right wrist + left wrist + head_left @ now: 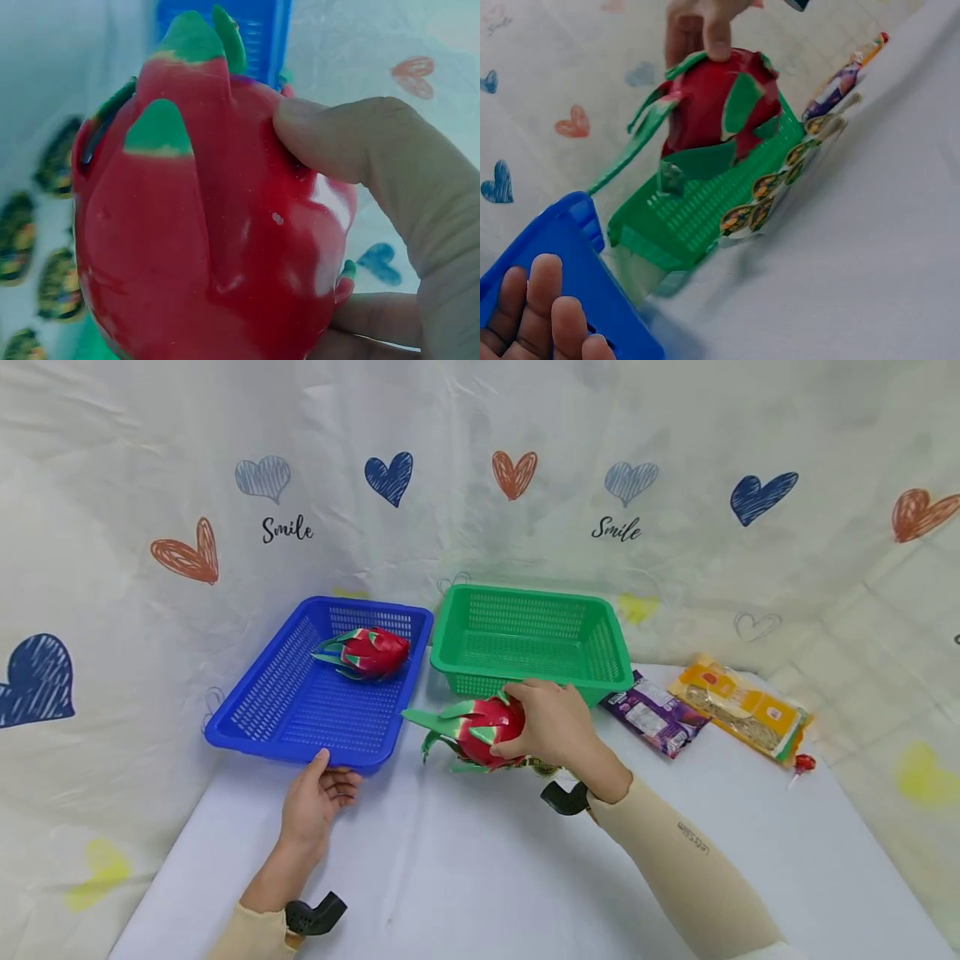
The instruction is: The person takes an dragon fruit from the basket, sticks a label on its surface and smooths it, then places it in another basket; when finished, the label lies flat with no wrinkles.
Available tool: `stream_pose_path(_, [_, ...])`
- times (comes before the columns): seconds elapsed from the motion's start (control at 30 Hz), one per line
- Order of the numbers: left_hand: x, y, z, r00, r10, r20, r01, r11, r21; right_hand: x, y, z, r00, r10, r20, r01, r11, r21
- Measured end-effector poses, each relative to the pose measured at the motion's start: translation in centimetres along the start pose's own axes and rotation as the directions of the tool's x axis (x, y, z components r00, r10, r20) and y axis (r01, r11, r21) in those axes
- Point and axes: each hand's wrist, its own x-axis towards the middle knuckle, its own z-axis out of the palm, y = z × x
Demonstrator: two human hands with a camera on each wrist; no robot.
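My right hand (551, 722) grips a red dragon fruit (487, 731) with green-tipped scales, held in front of the green basket. In the right wrist view the thumb (337, 139) presses on the fruit's red skin. At the front edge of the blue basket (300, 745) is my left hand (311, 806), its thumb tip at the rim. Its other fingers are loosely bent outside the basket wall, and nothing shows within them. A second dragon fruit (375, 653) lies inside the blue basket, toward the back.
A green basket (525, 592) stands beside the blue one. Packs with round food pictures (765, 187) lie before it, partly hidden by the held fruit. To the right are a purple packet (654, 714), a yellow packet (742, 706) and a red lollipop (804, 763).
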Motion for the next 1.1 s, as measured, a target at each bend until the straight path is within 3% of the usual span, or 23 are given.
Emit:
stream_pose_path(0.27, [-0.1,-0.1,0.3,1.0,0.009,-0.026,-0.009,1.0,-0.019,-4.5,2.1,1.8,0.999,0.038,0.024,-0.038,0.999,-0.001])
stream_pose_path(0.6, [-0.2,-0.7,1.0,0.996,0.055,-0.073,-0.061,0.996,-0.071,-9.7,3.3,2.0,0.994,0.104,0.044,-0.102,0.994,-0.035])
stream_pose_path(0.87, [-0.1,-0.6,1.2,0.992,0.067,-0.103,-0.08,0.989,-0.123,-10.9,3.1,2.7,0.997,0.076,0.004,-0.076,0.997,-0.019])
stream_pose_path(1.1, [0.0,-0.8,1.3,0.99,0.078,-0.116,-0.09,0.99,-0.108,-11.3,2.9,3.1,0.998,0.065,-0.012,-0.065,0.998,0.0])
